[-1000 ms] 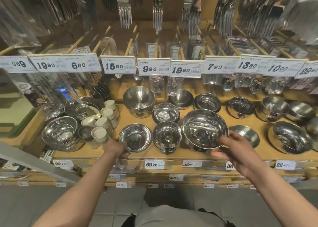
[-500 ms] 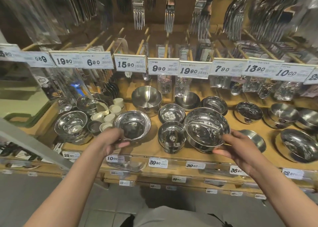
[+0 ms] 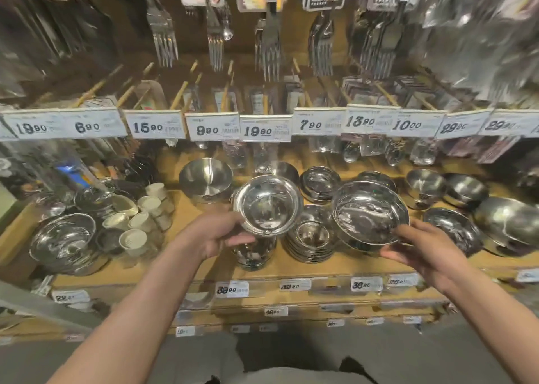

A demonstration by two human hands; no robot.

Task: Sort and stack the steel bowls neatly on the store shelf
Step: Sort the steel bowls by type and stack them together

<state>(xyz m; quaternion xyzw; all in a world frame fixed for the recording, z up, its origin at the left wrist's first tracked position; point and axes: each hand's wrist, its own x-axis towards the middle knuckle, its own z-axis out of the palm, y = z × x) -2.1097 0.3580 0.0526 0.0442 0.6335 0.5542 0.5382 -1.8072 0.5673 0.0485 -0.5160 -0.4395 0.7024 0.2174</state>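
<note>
Setting: store aisle; wooden shelf (image 3: 204, 270) under a row of price tags (image 3: 265, 131), packaged forks (image 3: 163, 42) hanging above; frame somewhat blurred.
Stock: steel bowls spread over the shelf; a nested stack (image 3: 312, 241) stands between the hands.
Left hand (image 3: 215, 233): fingers curled round the near rim of a small steel bowl (image 3: 268, 206), held clear of the shelf, tilted toward the camera.
Right hand (image 3: 423, 248): thumb and fingers on the near edge of a wide steel bowl (image 3: 369, 211), also raised and tilted.
Arm pose: both forearms extended forward, wrists level, palms turned inward.
Advice: judged by size, match each bowl to a like stack; lower it level and centred; release only once seated.
</note>
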